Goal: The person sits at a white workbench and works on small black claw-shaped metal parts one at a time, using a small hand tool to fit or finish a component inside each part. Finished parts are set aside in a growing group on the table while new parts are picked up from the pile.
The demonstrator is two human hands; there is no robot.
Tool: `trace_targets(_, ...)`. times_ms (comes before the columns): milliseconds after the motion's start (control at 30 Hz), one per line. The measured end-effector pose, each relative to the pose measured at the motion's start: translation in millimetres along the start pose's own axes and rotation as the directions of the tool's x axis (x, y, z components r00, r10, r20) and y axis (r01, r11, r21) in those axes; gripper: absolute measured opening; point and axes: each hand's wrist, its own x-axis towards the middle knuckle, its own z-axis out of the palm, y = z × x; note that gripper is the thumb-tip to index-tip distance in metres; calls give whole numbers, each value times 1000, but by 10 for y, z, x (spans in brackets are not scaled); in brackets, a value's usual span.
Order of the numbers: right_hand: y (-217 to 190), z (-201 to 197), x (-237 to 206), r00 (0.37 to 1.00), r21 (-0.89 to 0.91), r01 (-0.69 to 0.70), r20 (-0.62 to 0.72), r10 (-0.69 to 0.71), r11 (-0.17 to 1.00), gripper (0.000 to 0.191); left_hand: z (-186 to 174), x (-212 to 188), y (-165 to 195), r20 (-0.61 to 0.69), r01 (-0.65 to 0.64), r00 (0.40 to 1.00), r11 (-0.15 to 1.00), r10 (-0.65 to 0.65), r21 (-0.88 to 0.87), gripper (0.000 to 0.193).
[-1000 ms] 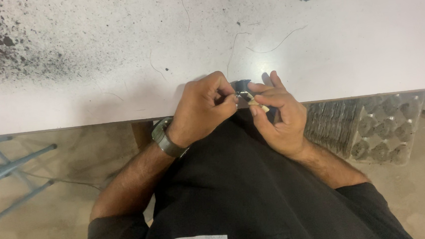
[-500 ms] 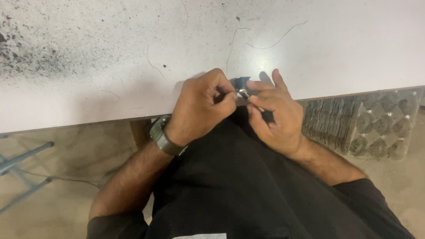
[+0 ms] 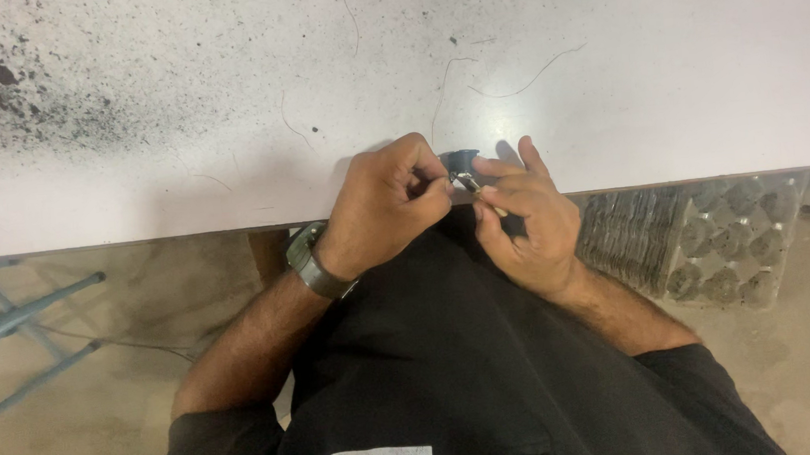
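Both hands meet at the near edge of the white desk (image 3: 700,93). The left hand (image 3: 389,205) pinches a small dark part (image 3: 462,162) from nine o'clock, while the right hand (image 3: 528,224) nips a thin metal pin (image 3: 473,186) at its three o'clock side. The part looks light, rigid and fiddly, best gripped by its rim. A tray of similar parts (image 3: 719,239) sits off at three o'clock.

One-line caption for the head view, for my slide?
Both hands, left hand and right hand, pinch a small dark part at the white table edge.
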Motion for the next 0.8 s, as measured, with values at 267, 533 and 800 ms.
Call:
trace_targets(267, -156, -138, 131, 988, 43, -124, 102, 119, 991, 16, 5, -18, 4, -12, -27, 1000, 1000, 27, 13, 14)
trace_targets(533, -182, -256, 198, 948, 141, -270, 213, 238, 952, 14, -8, 5, 44, -1, -5, 1000, 999, 5, 48, 14)
trace_targets(800, -87, -245, 95, 954, 210, -267, 195, 228, 940, 16, -11, 10, 39, 4, 27, 1000, 1000, -27, 15, 14)
